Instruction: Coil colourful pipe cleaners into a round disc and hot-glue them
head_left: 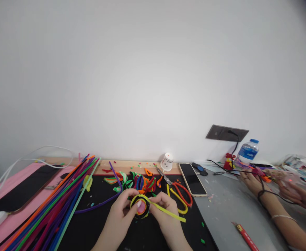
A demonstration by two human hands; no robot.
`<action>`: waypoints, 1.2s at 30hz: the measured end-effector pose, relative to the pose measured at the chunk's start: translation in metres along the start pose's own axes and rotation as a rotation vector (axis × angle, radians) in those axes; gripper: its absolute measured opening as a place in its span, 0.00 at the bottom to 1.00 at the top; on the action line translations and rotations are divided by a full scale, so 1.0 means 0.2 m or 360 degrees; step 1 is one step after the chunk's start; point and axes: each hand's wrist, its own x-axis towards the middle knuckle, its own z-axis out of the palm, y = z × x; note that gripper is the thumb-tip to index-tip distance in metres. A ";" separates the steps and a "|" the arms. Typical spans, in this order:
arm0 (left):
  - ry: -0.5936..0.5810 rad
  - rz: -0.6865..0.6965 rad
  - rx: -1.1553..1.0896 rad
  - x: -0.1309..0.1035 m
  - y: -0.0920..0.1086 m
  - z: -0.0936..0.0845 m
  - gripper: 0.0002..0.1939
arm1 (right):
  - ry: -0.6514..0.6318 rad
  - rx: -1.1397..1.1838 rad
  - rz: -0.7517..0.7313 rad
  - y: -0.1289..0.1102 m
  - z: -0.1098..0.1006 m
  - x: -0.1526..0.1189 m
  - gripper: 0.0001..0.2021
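Observation:
Between my two hands is a round coil of fuzzy stems, pink in the centre with orange, black and yellow rings. My left hand grips the coil's left side, its thumb lying across the front. My right hand pinches the coil's right edge, where a yellow stem comes off and sticks out to the right over the fingers. Just behind the hands lies a pile of bent coloured pieces. A long purple stem curves on the black mat to the left.
Long coloured stems lie at left beside a dark phone. Scissors, a paper cup and a white-framed phone stand or lie behind right. Another person's hands work at far right, near a bottle and red cutter.

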 end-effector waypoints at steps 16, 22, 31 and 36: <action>0.0060 -0.0052 -0.0019 -0.01 0.02 0.00 0.08 | 0.0002 -0.0081 0.0015 -0.04 0.01 -0.02 0.13; 0.0039 -0.0081 -0.0078 -0.01 0.01 0.00 0.10 | 0.0014 -0.0092 0.0000 -0.04 0.02 -0.02 0.14; 0.0020 -0.0094 -0.0205 0.01 0.00 0.01 0.19 | 0.0009 -0.0083 0.0022 -0.05 0.02 -0.02 0.15; -0.0091 -0.0185 -0.0267 0.00 0.01 0.03 0.20 | 0.0016 -0.0072 -0.0006 -0.06 0.02 -0.02 0.14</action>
